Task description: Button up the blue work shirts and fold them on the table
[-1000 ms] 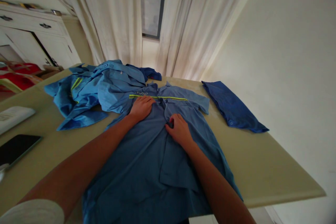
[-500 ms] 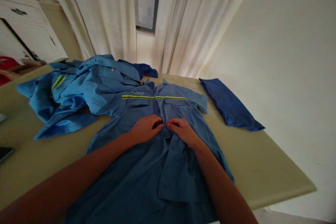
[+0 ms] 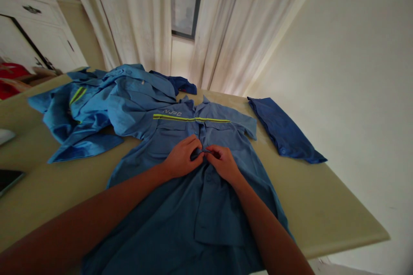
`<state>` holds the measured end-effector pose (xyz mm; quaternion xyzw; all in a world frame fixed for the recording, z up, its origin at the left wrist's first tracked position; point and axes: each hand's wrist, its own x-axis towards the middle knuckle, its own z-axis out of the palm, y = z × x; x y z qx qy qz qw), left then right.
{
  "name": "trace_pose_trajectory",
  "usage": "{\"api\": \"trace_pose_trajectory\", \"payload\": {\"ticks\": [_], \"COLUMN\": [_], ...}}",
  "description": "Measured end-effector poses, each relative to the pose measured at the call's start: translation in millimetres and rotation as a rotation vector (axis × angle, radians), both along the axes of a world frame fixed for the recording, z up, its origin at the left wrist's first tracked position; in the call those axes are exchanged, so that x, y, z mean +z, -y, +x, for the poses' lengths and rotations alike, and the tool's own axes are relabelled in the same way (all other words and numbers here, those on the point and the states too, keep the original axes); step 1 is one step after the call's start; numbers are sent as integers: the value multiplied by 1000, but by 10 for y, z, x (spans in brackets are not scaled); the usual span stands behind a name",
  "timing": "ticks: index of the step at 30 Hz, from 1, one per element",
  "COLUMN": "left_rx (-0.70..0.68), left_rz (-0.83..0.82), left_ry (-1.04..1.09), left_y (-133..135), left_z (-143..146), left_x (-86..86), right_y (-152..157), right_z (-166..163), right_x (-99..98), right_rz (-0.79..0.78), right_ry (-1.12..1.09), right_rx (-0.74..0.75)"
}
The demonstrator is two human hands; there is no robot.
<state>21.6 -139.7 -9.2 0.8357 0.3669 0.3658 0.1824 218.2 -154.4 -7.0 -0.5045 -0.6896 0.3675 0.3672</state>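
A blue work shirt [image 3: 180, 206] with a yellow-green chest stripe lies face up on the beige table [image 3: 322, 206], collar toward the curtains. My left hand [image 3: 182, 157] and my right hand [image 3: 222, 162] meet at the shirt's front placket, just below the stripe. Both hands pinch the placket edges, fingers curled and thumbs pressed on the cloth. A small fold of fabric is raised between the fingertips. What sits under the fingertips is hidden.
A heap of crumpled blue shirts [image 3: 103, 107] lies at the back left of the table. A folded dark blue garment [image 3: 284, 131] lies at the right. A dark phone [image 3: 8, 178] sits at the left edge. White cabinet [image 3: 32, 30] and curtains [image 3: 226, 30] stand behind.
My left hand came down from the chest stripe to the placket and met my right hand. Both hands then closed on the fabric edges and lifted them slightly.
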Motion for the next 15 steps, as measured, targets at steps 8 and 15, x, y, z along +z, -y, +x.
{"api": "trace_pose_trajectory", "payload": {"ticks": [8, 15], "left_rx": [90, 74], "left_rz": [-91, 1], "left_ry": [-114, -200], "left_y": [-35, -42], "left_z": [15, 0], "left_x": [-57, -36], "right_y": [-27, 61], "right_z": [46, -66], "right_x": [8, 59], "right_rz": [-66, 237], "right_ry": [15, 377], "right_rx": [-8, -160]}}
